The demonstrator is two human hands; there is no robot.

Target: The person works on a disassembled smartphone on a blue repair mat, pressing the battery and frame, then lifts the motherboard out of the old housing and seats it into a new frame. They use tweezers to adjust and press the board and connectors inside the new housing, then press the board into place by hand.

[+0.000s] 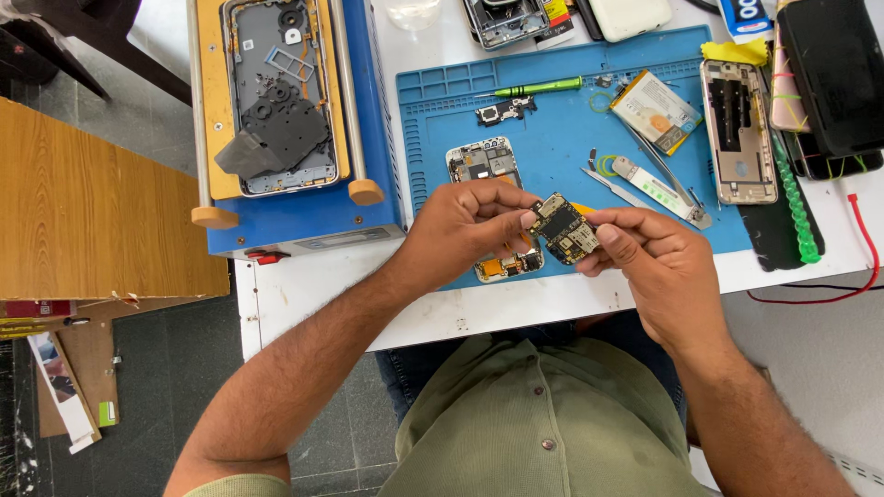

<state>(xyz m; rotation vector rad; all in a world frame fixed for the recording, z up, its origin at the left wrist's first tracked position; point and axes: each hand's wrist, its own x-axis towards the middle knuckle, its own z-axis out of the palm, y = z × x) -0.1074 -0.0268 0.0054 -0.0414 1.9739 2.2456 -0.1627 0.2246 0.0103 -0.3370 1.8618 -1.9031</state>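
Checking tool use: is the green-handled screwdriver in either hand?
No, the green-handled screwdriver lies on the blue work mat; both hands hold a small circuit board.

Bright, even daylight; sharp focus.

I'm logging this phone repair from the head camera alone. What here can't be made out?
- Opened phone on the blue mat: its middle is hidden by the left hand.
- Circuit board: both hands pinch it; its underside faces away, and its parts are too small to tell.
- Right hand: its fingertips' grip is hidden behind the board.
- Dismantled phone at the top: cut off by the edge.
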